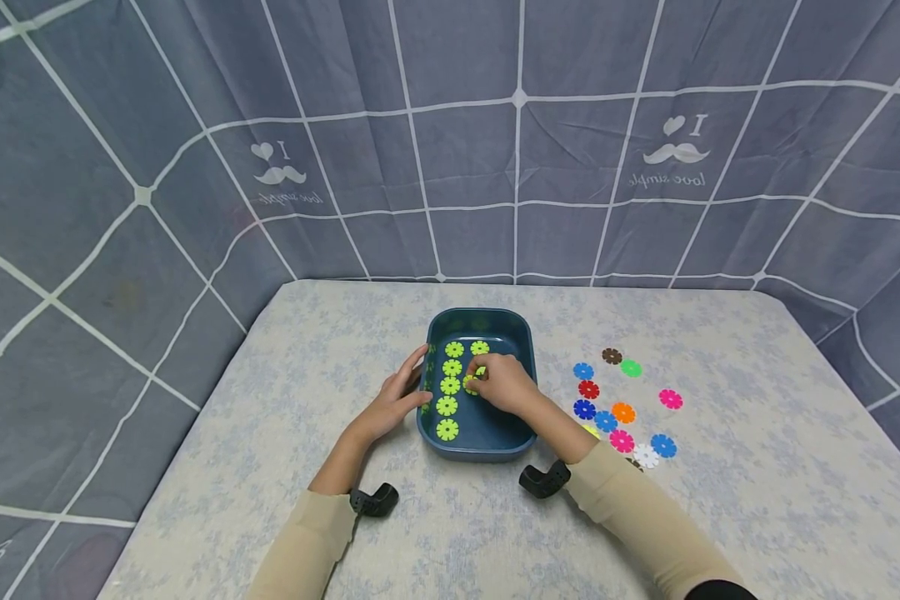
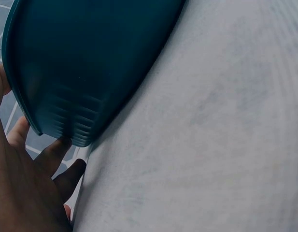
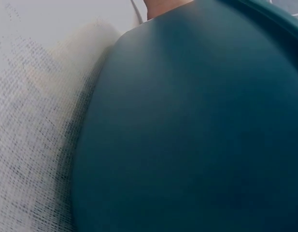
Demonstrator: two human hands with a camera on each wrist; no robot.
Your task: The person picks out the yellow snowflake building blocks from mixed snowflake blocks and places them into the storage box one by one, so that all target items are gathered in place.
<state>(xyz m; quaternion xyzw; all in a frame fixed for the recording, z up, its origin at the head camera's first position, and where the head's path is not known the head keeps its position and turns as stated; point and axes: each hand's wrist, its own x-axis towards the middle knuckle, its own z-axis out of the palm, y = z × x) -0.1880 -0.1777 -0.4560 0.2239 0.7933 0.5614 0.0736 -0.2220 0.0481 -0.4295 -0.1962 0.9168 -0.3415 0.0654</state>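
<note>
A dark teal plastic box [image 1: 495,437] stands on the table with several yellow-green notched discs [image 1: 447,406] lying in two columns on its floor. My left hand [image 1: 387,408] rests against the box's left side, its fingers extended along the wall and the thumb at the rim. In the left wrist view, fingertips [image 2: 63,143] touch the ribbed outside of the box. My right hand [image 1: 504,383] reaches over the box's right wall. Thumb and fingertips pinch a yellow-green notched disc [image 1: 468,384] low over the right column. The right wrist view is filled by the box's outer wall [image 3: 187,121].
Right of the box, loose notched discs lie scattered, among them a red disc [image 1: 588,389], an orange disc [image 1: 623,412], a brown disc [image 1: 612,356] and a white disc [image 1: 647,455]. My right forearm partly covers some. A grey gridded curtain [image 1: 465,158] hangs behind the table [image 1: 270,400].
</note>
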